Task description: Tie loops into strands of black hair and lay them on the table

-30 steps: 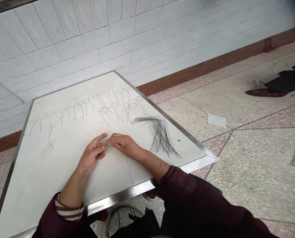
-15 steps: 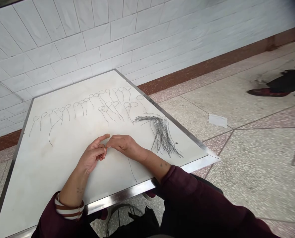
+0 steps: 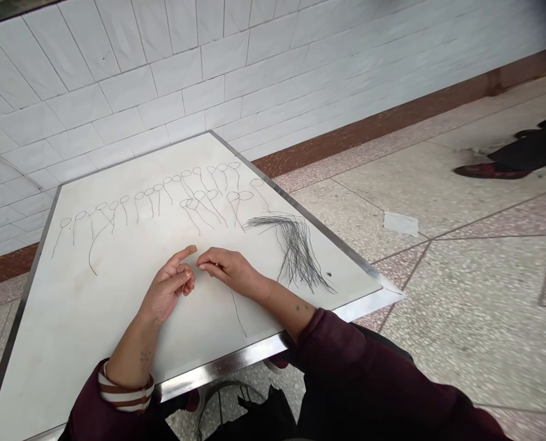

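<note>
My left hand (image 3: 168, 288) is over the middle of the white table (image 3: 102, 324), index finger stretched out. Its thumb presses on the curled fingers, and whatever they hold is too fine to see. Close on its right, my right hand (image 3: 232, 269) is pinched at thumb and fingertips. From beneath it a thin dark wire (image 3: 239, 315) trails toward the near edge, its upper part hidden. Beyond both hands lie several wires with looped ends (image 3: 159, 200), in a long row with a shorter group in front. To the right is a bundle of loose dark wires (image 3: 299, 251).
A metal strip (image 3: 222, 365) edges the table, which stands near a white tiled wall (image 3: 130, 89). On the speckled floor to the right lies a white piece (image 3: 400, 223). Farther off is another person's dark red shoe (image 3: 491, 171). Something black (image 3: 266, 416) sits below the table edge.
My hands have drawn slightly apart, the left a little leftward, and the right fingertips look more closely pinched. The looped wires and the bundle lie as before; the view has shifted slightly.
</note>
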Demonstrator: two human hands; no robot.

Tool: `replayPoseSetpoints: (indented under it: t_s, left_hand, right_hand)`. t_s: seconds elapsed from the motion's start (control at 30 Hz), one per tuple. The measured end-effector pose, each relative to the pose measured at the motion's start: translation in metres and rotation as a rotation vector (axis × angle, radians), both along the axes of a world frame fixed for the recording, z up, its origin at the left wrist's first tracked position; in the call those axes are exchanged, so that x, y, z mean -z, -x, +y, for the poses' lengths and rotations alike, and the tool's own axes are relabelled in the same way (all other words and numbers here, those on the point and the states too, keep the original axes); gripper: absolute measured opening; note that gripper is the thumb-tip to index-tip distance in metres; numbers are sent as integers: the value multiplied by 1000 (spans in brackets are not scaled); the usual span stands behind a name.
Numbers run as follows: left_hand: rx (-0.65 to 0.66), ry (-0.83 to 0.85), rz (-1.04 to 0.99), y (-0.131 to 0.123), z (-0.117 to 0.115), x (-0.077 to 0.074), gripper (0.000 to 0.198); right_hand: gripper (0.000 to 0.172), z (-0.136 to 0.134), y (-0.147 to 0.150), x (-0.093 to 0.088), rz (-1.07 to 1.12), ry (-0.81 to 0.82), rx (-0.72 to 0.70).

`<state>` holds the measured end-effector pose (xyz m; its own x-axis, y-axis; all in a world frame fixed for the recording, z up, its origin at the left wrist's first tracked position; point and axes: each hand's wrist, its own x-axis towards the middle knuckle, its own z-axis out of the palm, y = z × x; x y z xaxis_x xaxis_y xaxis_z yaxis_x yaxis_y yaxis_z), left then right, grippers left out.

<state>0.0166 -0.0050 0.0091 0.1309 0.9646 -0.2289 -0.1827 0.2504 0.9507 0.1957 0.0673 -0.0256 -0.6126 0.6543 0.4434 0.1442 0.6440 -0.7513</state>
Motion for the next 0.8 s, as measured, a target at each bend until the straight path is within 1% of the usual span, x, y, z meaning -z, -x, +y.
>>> replayPoseSetpoints:
  t_s: [0.13,0.23,0.33,0.47,0.63,0.7,0.8]
  left_hand:
    - [5,-83,169,-1,0,0,60]
    - [17,-70,187,-1,0,1,61]
    - [35,-27,155,-1,0,1,59]
    - [56,19,99,0,0,-1,60]
    - [64,12,114,0,0,-1,60]
    - [58,11,115,0,1,-1,60]
    - [30,25,67,1,1,0,60]
  right_hand:
    - [16,-2,0,2,-54,-97,-26]
    - [20,-3,0,4,-78,-154,-44]
    - [23,-3,-2,3,-69,-177,-77]
    - [24,-1,-3,0,-36,-158,-93]
    - [24,-1,-2,0,-27,-132,-82]
    - [21,0,-2,1,-33,-94,-78]
    - [13,2,-2,0,-25,3,-42]
